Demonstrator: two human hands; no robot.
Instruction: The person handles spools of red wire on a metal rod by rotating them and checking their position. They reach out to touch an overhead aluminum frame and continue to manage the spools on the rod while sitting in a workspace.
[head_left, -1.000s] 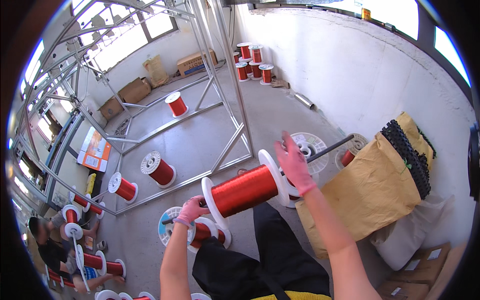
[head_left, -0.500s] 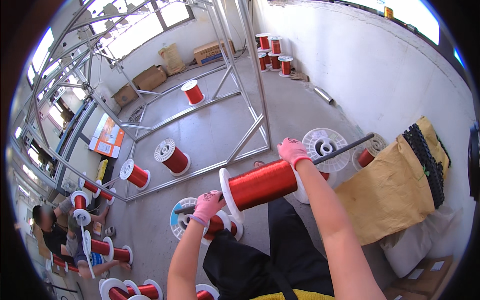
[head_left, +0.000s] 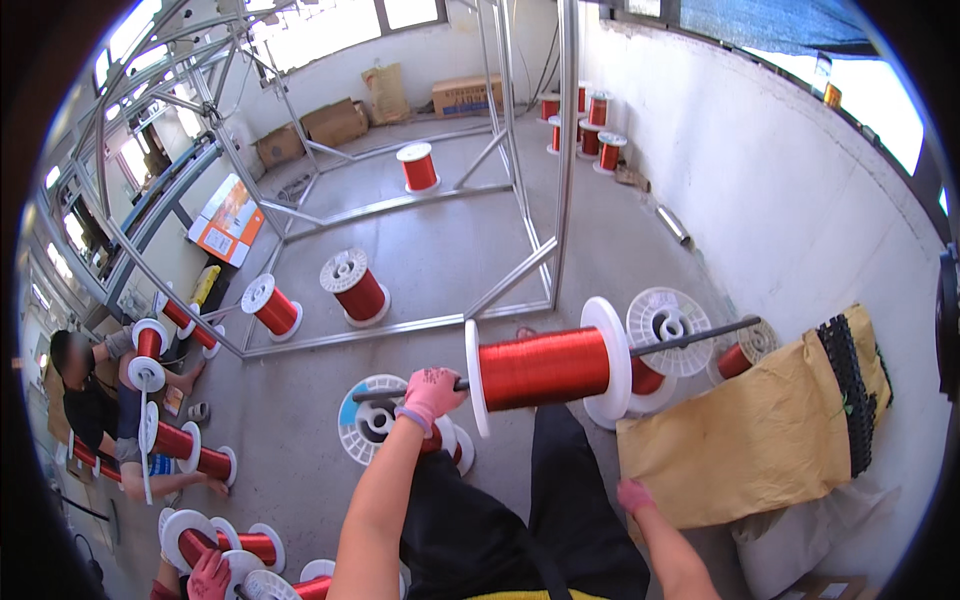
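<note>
My left hand (head_left: 435,393) grips the rod (head_left: 700,335), red spool (head_left: 545,368) at its three o'clock; I can't tell if my right hand (head_left: 634,496) is clenched.

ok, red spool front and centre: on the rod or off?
On: the dark rod shows beyond both ends of the red spool.
</note>
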